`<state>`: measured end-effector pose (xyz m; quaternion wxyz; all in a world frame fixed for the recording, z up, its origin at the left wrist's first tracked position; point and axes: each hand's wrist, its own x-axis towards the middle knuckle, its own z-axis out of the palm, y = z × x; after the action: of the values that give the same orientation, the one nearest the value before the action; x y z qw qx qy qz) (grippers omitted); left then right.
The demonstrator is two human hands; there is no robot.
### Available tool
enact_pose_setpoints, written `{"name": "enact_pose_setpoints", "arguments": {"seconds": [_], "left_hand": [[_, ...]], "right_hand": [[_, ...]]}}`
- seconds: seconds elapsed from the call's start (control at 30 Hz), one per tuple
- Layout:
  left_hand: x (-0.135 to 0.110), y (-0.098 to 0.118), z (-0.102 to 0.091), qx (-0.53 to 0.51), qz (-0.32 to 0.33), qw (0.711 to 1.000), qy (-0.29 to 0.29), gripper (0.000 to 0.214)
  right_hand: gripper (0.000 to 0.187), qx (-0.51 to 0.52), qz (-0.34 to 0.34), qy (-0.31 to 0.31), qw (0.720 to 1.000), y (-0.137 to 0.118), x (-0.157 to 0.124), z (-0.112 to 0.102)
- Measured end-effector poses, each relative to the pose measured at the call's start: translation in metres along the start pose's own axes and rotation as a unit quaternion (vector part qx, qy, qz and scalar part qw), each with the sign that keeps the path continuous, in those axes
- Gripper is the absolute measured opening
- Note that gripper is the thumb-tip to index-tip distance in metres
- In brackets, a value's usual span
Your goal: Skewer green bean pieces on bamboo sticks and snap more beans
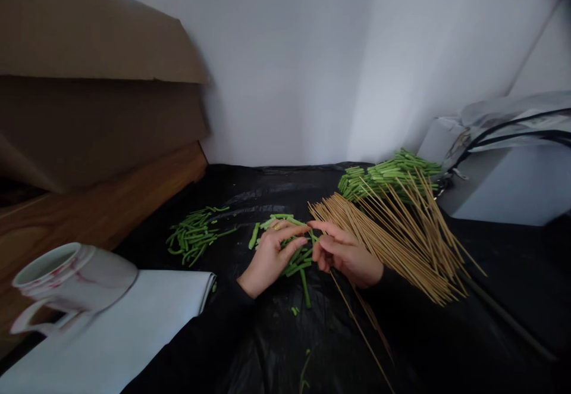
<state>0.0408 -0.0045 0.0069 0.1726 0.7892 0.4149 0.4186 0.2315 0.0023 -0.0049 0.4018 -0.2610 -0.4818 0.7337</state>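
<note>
Cut green stalk pieces [289,257] lay in a loose pile directly under and between both hands, nearer the left hand, with no single long axis; the pieces pointed in mixed directions. The left hand [272,257] was curled down over the pile, fingers bent and reaching right, but it could not be told if it gripped a piece. The right hand [343,254] was just beside it, fingers pinched together, fingertips almost meeting the left hand's. A thin bamboo skewer [361,334] ran from below the right hand down toward the near edge of view; whether the right hand held it could not be told. A fanned bundle of bamboo skewers [401,245] lay right of the right hand, its tips pointing left toward that hand. Beyond it was a larger heap of green pieces [388,174]. Another green pile [194,236] lay left of the left hand. Further left and nearer was a white mug with red marks [66,281], contents not visible, next to a white sheet [116,328]. All the piles lay on black plastic sheeting [276,185].
</note>
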Motion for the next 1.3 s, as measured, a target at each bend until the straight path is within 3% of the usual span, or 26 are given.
{"name": "enact_pose_setpoints", "arguments": {"seconds": [0.2, 0.37, 0.6, 0.83, 1.1, 1.23, 1.3], "left_hand": [[-0.002, 0.007, 0.0, -0.028, 0.013, 0.999, -0.039, 0.015], [0.0, 0.009, -0.004, -0.015, 0.023, 0.999, -0.023, 0.014], [-0.009, 0.013, -0.028, 0.031, -0.065, 0.997, -0.021, 0.023], [-0.042, 0.032, -0.063, 0.039, -0.121, 0.991, -0.034, 0.024], [-0.093, 0.024, -0.103, 0.261, -0.119, 0.958, -0.028, 0.022], [-0.109, 0.044, -0.1, 0.273, -0.093, 0.957, 0.002, 0.023], [-0.121, 0.067, -0.087, 0.225, -0.069, 0.971, -0.035, 0.02]], "right_hand": [[0.059, -0.067, -0.002, -0.042, 0.997, 0.005, -0.001, 0.001], [0.057, -0.102, -0.017, 0.008, 0.995, 0.001, 0.0, 0.002], [0.05, -0.15, -0.032, 0.061, 0.986, -0.002, 0.001, 0.0], [0.041, -0.176, -0.058, 0.058, 0.981, -0.001, 0.001, -0.001], [0.032, -0.224, -0.078, 0.037, 0.971, -0.012, -0.004, 0.003], [0.029, -0.262, -0.071, 0.034, 0.962, -0.033, -0.017, 0.008], [0.026, -0.293, -0.066, 0.019, 0.954, -0.049, -0.035, 0.013]]}}
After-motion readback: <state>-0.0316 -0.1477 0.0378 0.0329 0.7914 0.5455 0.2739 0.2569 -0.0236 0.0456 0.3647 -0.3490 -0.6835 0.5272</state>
